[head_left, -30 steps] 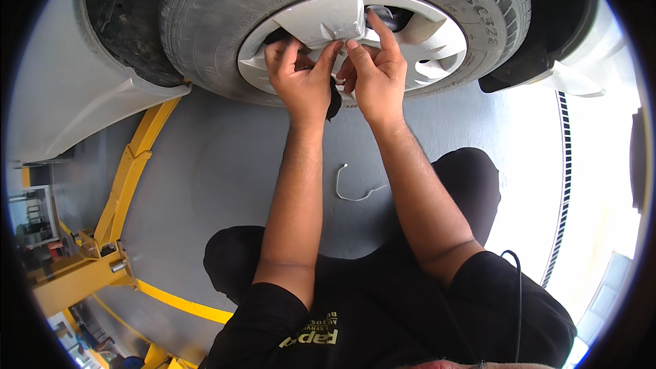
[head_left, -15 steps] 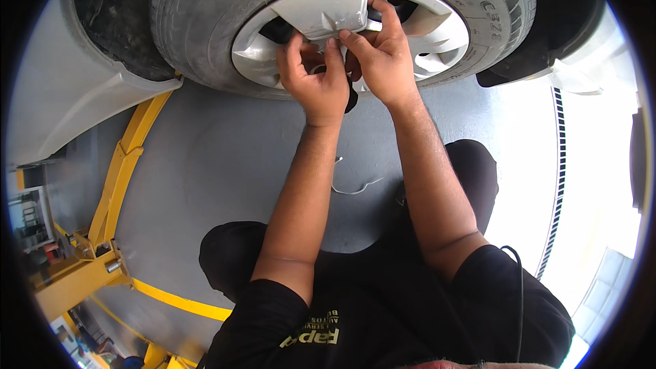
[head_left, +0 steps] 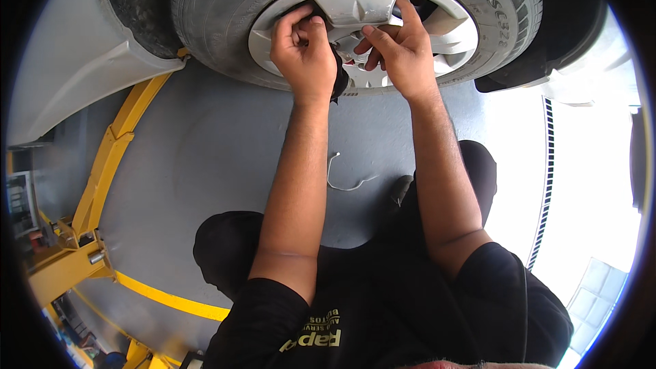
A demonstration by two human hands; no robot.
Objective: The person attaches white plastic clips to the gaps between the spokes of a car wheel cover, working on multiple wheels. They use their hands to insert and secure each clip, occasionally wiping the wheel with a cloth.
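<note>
In front of me is a wheel with a silver wheel cover (head_left: 355, 1) and a black tyre (head_left: 222, 34). My left hand (head_left: 305, 55) is at the cover's left opening, its fingers curled and thumb close to them; what they hold, if anything, is hidden. At the right side of the upper spoke is my right hand (head_left: 408, 51). Its index finger reaches into the opening beside the spoke, while the thumb lies at the spoke's lower edge and the other fingers bend inward. Something black (head_left: 339, 80) shows beside my left wrist, partly hidden.
A thin white strip (head_left: 342, 188) lies curved on the grey floor (head_left: 205, 143) below the wheel. Yellow lift arms (head_left: 113, 143) stand at the left. White body panels (head_left: 65, 55) flank the wheel, and a dark floor grating (head_left: 547, 178) runs along the right.
My hands have moved apart; the left has shifted left and up to the left opening, while the right stays by the spoke. The view has shifted slightly.
</note>
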